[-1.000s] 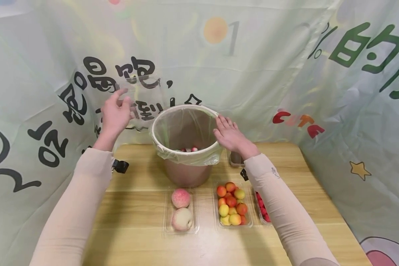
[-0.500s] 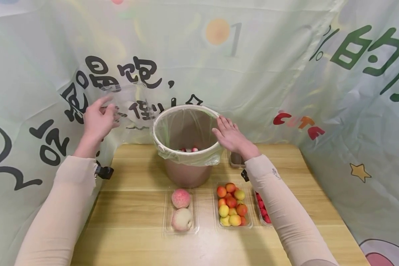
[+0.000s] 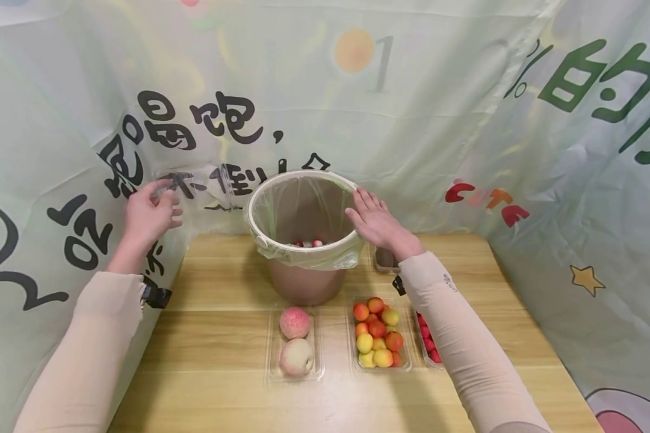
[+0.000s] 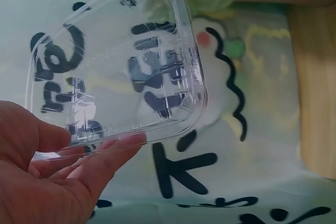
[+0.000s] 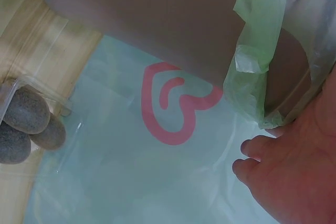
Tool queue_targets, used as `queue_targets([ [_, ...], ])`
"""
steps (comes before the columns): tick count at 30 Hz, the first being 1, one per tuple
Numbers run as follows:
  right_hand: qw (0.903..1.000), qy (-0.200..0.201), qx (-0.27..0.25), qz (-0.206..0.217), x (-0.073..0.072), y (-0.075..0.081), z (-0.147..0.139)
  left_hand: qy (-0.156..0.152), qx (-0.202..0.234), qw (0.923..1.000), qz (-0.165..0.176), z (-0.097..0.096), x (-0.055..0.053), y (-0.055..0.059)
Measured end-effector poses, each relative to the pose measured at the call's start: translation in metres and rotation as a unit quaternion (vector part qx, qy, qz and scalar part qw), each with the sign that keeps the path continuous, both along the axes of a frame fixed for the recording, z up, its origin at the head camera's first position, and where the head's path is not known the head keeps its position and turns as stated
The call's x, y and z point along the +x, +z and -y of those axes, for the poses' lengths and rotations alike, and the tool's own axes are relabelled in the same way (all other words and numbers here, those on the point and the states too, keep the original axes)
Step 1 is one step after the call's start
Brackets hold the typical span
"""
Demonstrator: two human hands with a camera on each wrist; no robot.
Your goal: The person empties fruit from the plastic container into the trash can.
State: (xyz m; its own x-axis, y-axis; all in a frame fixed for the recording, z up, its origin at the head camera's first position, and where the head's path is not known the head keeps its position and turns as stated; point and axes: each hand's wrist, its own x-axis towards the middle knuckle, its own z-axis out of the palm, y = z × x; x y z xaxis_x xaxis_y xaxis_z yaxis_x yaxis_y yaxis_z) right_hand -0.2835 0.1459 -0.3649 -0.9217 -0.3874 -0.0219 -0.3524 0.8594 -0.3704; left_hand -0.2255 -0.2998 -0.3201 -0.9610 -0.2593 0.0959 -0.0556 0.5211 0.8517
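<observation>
My left hand is raised left of the bin, pinching the edge of a clear plastic container between thumb and fingers. In the left wrist view the container looks empty and tilted. The brown trash bin stands upright, with a thin green bag folded over its white rim. My right hand rests with straight fingers on the right side of that rim. Small red and white things lie at the bottom of the bin.
On the wooden table are clear boxes of two peaches, small orange and yellow fruits, and red fruits partly under my right sleeve. Behind, a box holds kiwis. Printed cloth walls enclose the table.
My left hand has moved left and down with the clear plastic container, away from the bin. The right hand has stayed on the rim.
</observation>
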Motion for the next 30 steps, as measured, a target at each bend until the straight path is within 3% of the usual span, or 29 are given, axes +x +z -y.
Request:
queue_targets([
  [5,1.0,0.0,-0.004,0.001,0.0,0.0,0.0,-0.012,-0.018,0.9995,0.022,0.006,0.001,-0.018],
  [13,1.0,0.0,-0.007,0.002,0.0,-0.001,-0.001,-0.088,-0.018,0.9924,0.085,0.012,0.009,-0.047],
  [20,1.0,0.001,-0.007,0.0,0.0,-0.001,-0.001,-0.097,-0.033,0.9872,0.123,0.01,0.019,-0.066],
  [30,1.0,0.002,-0.008,0.001,0.0,-0.001,-0.001,-0.123,-0.025,0.9794,0.158,0.016,0.029,-0.101],
])
